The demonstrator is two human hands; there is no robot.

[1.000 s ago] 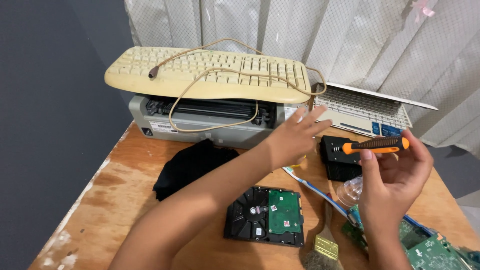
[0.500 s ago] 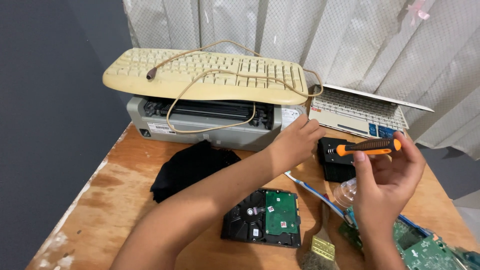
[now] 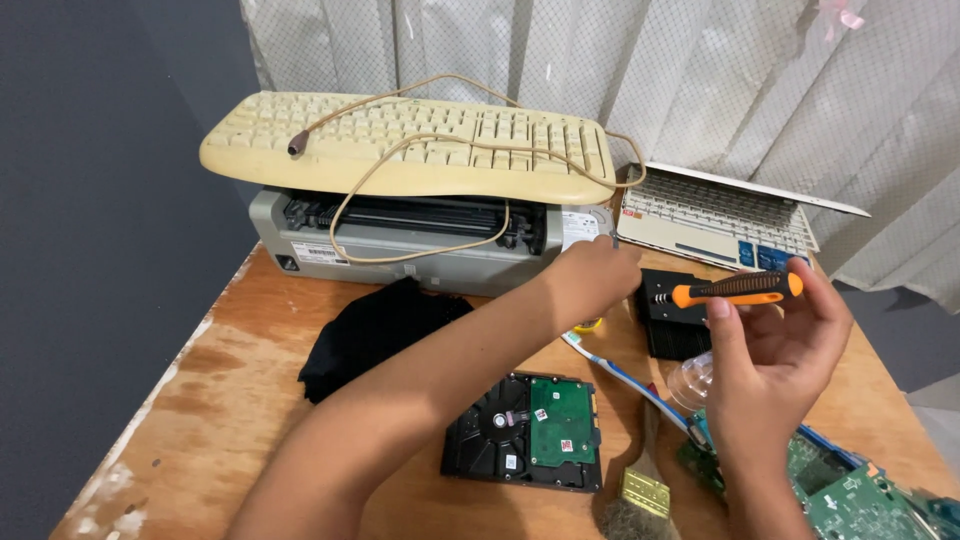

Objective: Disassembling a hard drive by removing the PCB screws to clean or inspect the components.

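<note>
Since the earlier frame the left hand (image 3: 590, 275) has pulled back slightly from the black bit case (image 3: 672, 312) toward the printer (image 3: 400, 240), and it now pinches a thin metal bit (image 3: 613, 238) that stands upright above its knuckles. The fingers of that hand are pressed together around the bit, whose tip shows against the printer's front. The right hand (image 3: 775, 345) has stayed in place: its fingers (image 3: 722, 312) and thumb close on the orange-and-black screwdriver (image 3: 735, 290), held level, with the handle's black end pointing toward the curtain side. Just below the screwdriver lies the bit case, on the tabletop (image 3: 250, 400) between the two hands. A clear plastic cup (image 3: 690, 380) sits beside the right wrist, a toothbrush (image 3: 610, 365) runs aslant under the left forearm, and a hard drive (image 3: 530, 430), circuit side up, lies nearer the viewer. A paintbrush (image 3: 640, 490) and green circuit boards (image 3: 850, 490) occupy the near right corner. A black cloth (image 3: 370, 330) rests left of the forearm. A yellowed keyboard (image 3: 400, 145) with its looped cable lies atop the printer; a white laptop (image 3: 720, 220) stands open to the right.
</note>
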